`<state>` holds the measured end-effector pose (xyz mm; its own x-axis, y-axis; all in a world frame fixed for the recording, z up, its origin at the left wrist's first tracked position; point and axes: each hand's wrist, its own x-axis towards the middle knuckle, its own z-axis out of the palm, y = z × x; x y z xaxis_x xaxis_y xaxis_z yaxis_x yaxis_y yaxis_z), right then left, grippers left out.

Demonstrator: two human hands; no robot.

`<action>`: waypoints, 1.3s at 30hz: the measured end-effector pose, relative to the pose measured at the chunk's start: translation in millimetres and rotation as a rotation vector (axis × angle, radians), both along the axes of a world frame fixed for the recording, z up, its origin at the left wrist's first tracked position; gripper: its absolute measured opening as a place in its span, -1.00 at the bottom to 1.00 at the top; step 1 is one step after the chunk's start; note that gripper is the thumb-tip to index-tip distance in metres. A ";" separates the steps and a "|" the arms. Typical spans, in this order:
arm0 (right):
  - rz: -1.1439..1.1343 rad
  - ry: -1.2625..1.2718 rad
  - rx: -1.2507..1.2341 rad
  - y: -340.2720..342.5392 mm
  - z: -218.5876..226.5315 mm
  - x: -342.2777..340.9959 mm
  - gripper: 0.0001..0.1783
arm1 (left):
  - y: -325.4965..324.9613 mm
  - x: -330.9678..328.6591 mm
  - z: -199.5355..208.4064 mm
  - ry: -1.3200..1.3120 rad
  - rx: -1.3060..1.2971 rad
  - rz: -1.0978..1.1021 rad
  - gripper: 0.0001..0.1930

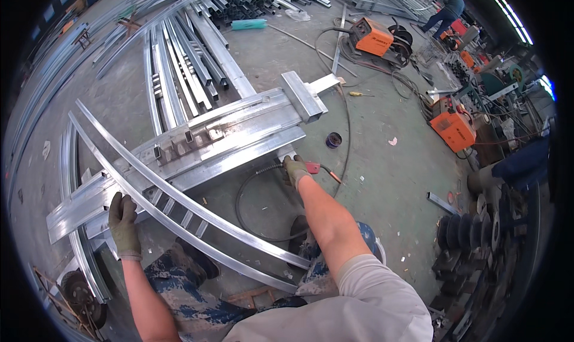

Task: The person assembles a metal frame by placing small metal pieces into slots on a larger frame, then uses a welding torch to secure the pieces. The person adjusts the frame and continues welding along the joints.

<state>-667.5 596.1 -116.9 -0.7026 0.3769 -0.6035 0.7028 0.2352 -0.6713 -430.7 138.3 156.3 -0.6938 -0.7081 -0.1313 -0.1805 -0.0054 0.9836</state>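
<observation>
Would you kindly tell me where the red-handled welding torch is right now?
In the head view, the red-handled welding torch is just right of centre, held in the gloved right hand, beside the stacked grey steel beams and below the small dark round tin.
</observation>
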 end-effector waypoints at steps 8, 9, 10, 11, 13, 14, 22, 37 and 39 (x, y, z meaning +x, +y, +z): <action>-0.015 -0.103 -0.071 -12.1 27.5 -3.1 -0.62 | -5.5 -0.8 -4.0 -0.003 0.024 -0.030 -0.46; -0.034 -0.039 -0.027 2.6 21.2 -0.5 -0.61 | 0.7 -7.4 -4.2 0.006 0.047 -0.055 -0.46; -0.054 0.023 0.018 18.3 15.0 4.2 -0.60 | 6.0 -12.6 -4.8 0.014 0.070 -0.080 -0.45; -0.071 0.094 0.015 -0.4 21.2 12.8 -0.57 | -0.9 -5.1 -5.3 0.008 0.052 -0.065 -0.45; -0.101 0.242 0.007 -41.0 53.7 32.2 -0.50 | -19.1 13.1 -8.8 0.005 0.019 -0.027 -0.45; -0.190 0.284 -0.028 -22.7 46.7 31.1 -0.50 | -7.6 4.6 -6.0 0.009 0.030 -0.035 -0.46; -0.513 0.709 -0.367 6.3 100.3 30.8 -0.56 | -17.3 0.2 -23.3 0.041 0.028 -0.090 -0.49; -0.254 1.243 -0.761 69.2 379.2 125.2 -0.36 | -23.1 35.4 -26.5 0.058 0.125 0.054 -0.44; -0.257 1.217 -0.842 88.5 401.0 136.5 -0.34 | -30.7 39.1 -32.4 0.068 0.139 0.059 -0.43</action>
